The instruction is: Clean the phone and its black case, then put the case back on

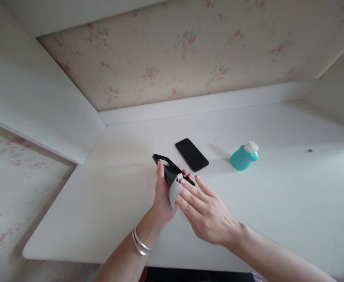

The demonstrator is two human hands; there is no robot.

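Note:
A black phone case (169,172) with a camera cutout at its upper end is held tilted above the desk. My left hand (162,196) is wrapped around it, thumb on the near side and fingertips showing past the far edge. My right hand (209,213) presses a pale grey cloth (175,190) against the lower part of the case, its fingers over the cloth. Just beyond the case, a phone (192,154) with a dark screen lies flat on the desk.
A teal bottle with a white cap (242,157) stands on the white desk (125,219), right of the phone. Farther right lies a tiny dark object (310,150). White panels (42,90) rise at the left, and a floral-papered wall (166,58) is behind.

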